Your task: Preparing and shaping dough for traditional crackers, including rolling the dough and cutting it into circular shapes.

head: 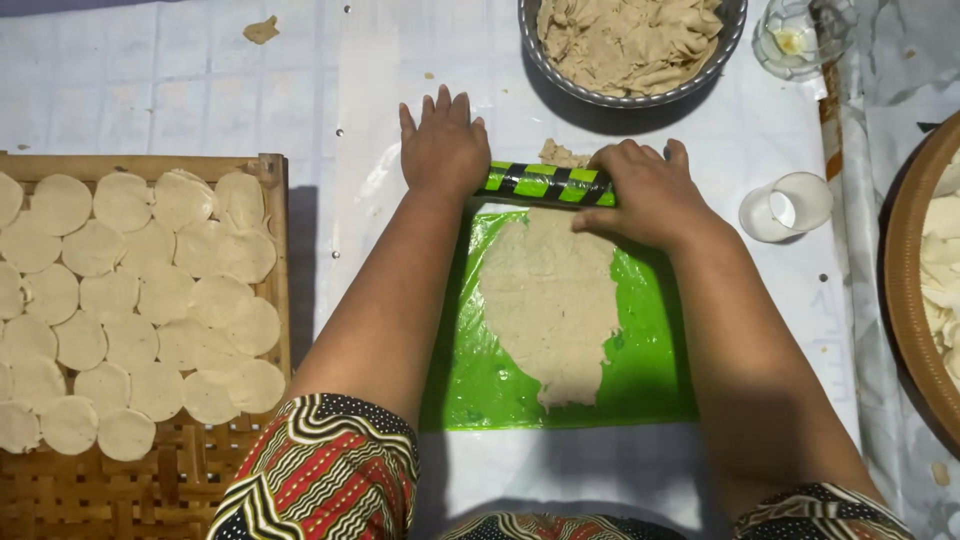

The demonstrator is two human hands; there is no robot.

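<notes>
A thin sheet of beige dough (552, 300) lies flattened on a bright green mat (650, 350). At the mat's far edge rests a green rolling pin with black stripes (545, 184). My left hand (444, 145) presses flat on the pin's left end, fingers stretched forward. Over the pin's right end, my right hand (642, 190) is curled, its fingertips touching the dough's far edge. A small scrap of dough (562, 154) sits just beyond the pin.
A woven bamboo tray (150, 480) at left holds several round dough discs (130, 300). A metal bowl (545, 60) of dough scraps stands at the back. A white cup (787, 206), a glass dish (800, 35) and a brown basket (905, 300) are at right.
</notes>
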